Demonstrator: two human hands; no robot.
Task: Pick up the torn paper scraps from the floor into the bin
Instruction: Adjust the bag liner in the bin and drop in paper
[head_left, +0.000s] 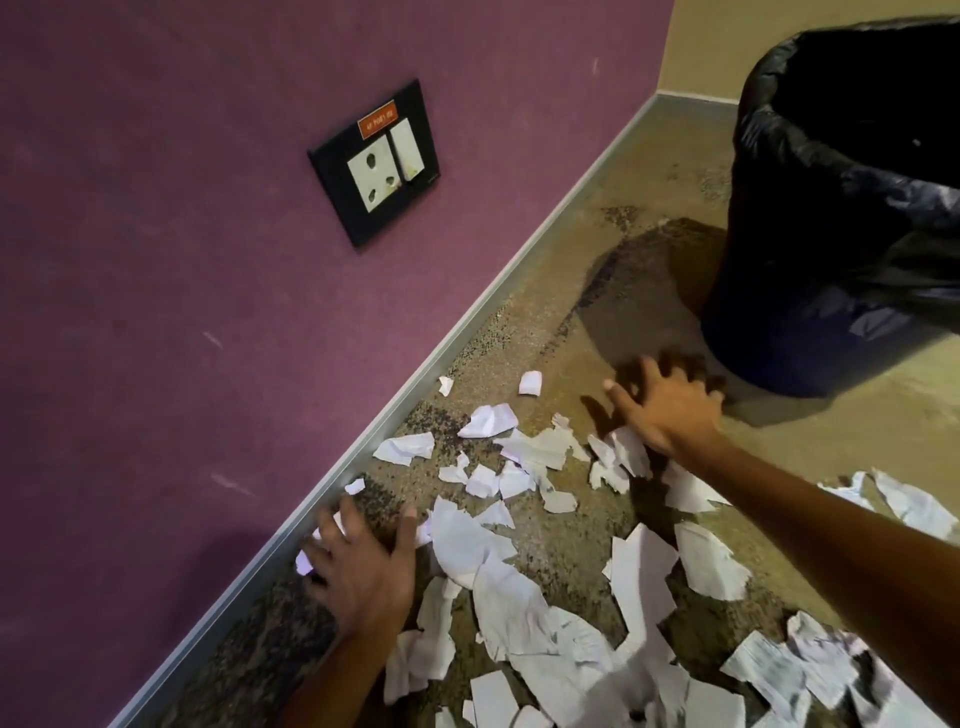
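Observation:
Several torn white paper scraps (519, 587) lie scattered over the speckled floor, from the wall base to the lower right corner. A dark blue bin (810, 332) lined with a black plastic bag (831, 156) stands at the upper right. My left hand (363, 566) is spread flat near the skirting, fingers straight, over a few small scraps. My right hand (670, 410) reaches out with fingers spread, low over the floor just in front of the bin, its heel above some scraps. Neither hand holds paper.
A purple wall (182, 312) runs along the left with a grey skirting strip (467, 322). A black socket plate (376, 161) is set low in the wall. A beige wall sits behind the bin.

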